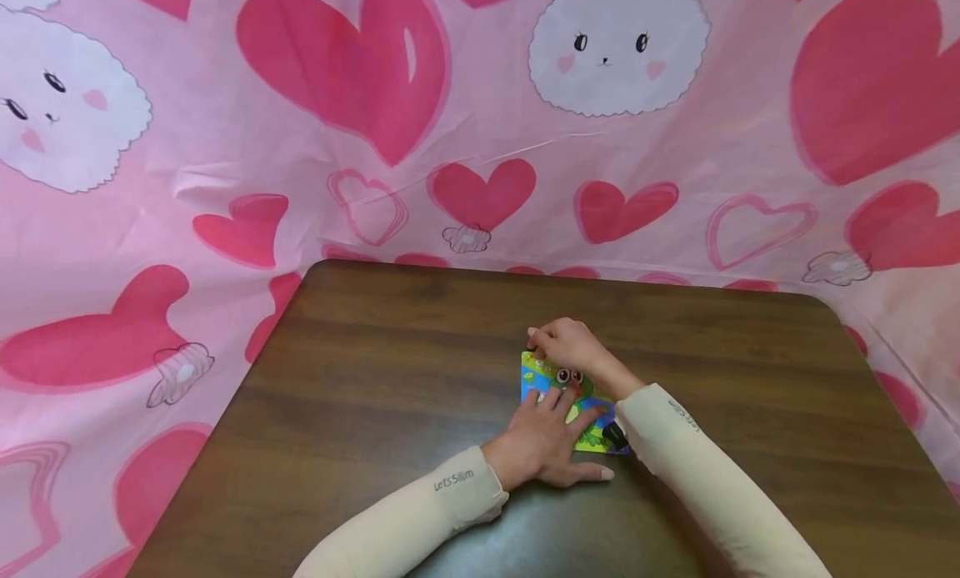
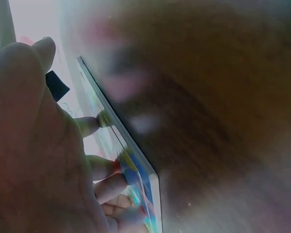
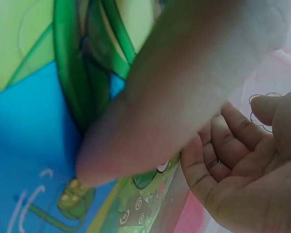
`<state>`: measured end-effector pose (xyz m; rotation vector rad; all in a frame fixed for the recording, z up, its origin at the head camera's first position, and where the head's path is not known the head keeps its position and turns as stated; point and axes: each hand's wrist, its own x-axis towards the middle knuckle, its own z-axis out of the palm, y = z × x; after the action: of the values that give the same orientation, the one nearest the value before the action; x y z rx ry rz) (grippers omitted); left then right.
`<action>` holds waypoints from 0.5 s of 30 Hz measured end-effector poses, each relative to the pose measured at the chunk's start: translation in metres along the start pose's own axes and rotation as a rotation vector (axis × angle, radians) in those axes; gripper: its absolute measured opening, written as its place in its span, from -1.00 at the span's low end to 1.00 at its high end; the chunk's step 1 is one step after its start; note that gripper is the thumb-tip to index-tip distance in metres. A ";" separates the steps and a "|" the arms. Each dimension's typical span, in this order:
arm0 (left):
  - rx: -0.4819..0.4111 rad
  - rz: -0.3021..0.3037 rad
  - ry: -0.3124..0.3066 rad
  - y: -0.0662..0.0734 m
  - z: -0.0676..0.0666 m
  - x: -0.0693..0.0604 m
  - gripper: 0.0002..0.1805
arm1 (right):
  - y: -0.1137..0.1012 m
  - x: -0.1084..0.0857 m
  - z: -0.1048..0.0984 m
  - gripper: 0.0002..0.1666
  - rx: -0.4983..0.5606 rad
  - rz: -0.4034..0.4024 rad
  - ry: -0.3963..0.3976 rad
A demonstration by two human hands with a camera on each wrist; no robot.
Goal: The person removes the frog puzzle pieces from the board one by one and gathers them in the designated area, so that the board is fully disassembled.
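Note:
A flat, colourful board (image 1: 529, 378) with a cartoon green creature lies on the table. My left hand (image 1: 543, 445) spreads its fingers over the board's near part, thumb out to the right. The left wrist view shows that hand (image 2: 34, 141) against the board (image 2: 153, 187), seen edge-on. Curled at the board's far left edge is my right hand (image 1: 577, 346). In the right wrist view, the right hand (image 3: 242, 170) has bent fingers and nothing visible in its palm, beside the board (image 3: 24, 131); a large blurred finger (image 3: 150, 126) covers part of the picture.
The brown wooden table (image 1: 375, 378) extends around both arms. Behind it hangs a pink cloth (image 1: 480, 128) with hearts and white faces. A small black object (image 1: 615, 435) is beside the right cuff, over the board's near right corner.

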<state>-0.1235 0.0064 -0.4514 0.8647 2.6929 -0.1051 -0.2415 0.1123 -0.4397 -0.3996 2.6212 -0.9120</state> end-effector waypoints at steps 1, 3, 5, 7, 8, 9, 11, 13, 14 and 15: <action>-0.002 -0.001 -0.001 0.000 -0.001 -0.001 -0.03 | 0.001 0.001 0.000 -0.50 0.002 0.001 0.004; -0.005 -0.004 -0.003 0.001 -0.002 -0.001 -0.02 | 0.001 0.001 -0.001 -0.50 0.004 -0.002 0.008; 0.000 -0.006 -0.004 0.002 -0.004 -0.002 0.00 | 0.001 0.002 -0.002 -0.50 0.001 -0.011 0.011; -0.003 -0.006 -0.006 0.002 -0.005 -0.002 0.01 | 0.001 0.003 -0.002 -0.51 -0.003 -0.010 0.014; -0.007 -0.005 -0.006 0.003 -0.005 -0.001 0.02 | 0.001 0.003 -0.002 -0.51 -0.003 -0.009 0.015; -0.014 -0.004 -0.008 0.003 -0.005 -0.001 0.02 | 0.002 0.003 -0.002 -0.51 -0.004 -0.007 0.018; -0.027 -0.002 -0.014 0.003 -0.005 -0.001 0.02 | 0.002 0.002 -0.002 -0.53 0.001 -0.006 0.021; -0.046 -0.001 -0.028 0.003 -0.005 0.000 0.02 | 0.002 0.002 -0.002 -0.54 0.009 -0.010 0.020; -0.057 -0.001 -0.036 0.003 -0.005 0.000 0.02 | 0.003 0.002 -0.002 -0.55 0.016 -0.008 0.017; -0.070 -0.003 -0.044 0.003 -0.005 -0.001 0.01 | 0.003 0.002 -0.002 -0.56 0.019 -0.011 0.012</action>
<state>-0.1229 0.0093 -0.4463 0.8278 2.6407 -0.0297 -0.2443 0.1153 -0.4403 -0.4050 2.6213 -0.9448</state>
